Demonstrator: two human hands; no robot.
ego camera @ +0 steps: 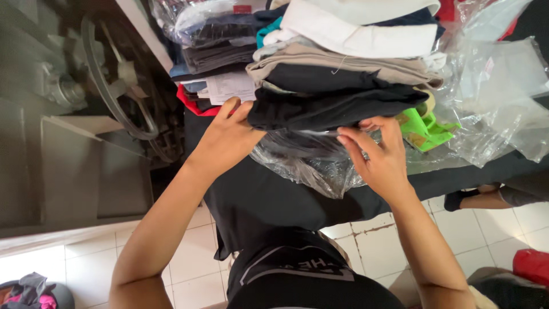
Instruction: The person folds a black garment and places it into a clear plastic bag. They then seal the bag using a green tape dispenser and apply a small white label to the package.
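Head view shows me a tall stack of folded cloth garments in black, beige, grey and white (343, 68) on the black-covered worktop (274, 200), at about twelve o'clock from the hands. My left hand (226, 140) lies against the stack's lower corner at nine o'clock, the thumb on the folded black garment at the bottom (331, 109), the other fingers tucked under; its grip looks half closed around that edge. My right hand (380, 154) is at five o'clock of the stack, its fingers curled together and pinching the crinkled clear plastic bag (309, 166) under the pile. I judge that the cloth is soft and floppy and the pile is likely to lean, so holding low from both sides seems best. The plastic looks slippery. A bright green folded item (426, 129) sits at three o'clock. I cannot see the stack's top, which is cut off, nor my left fingertips.
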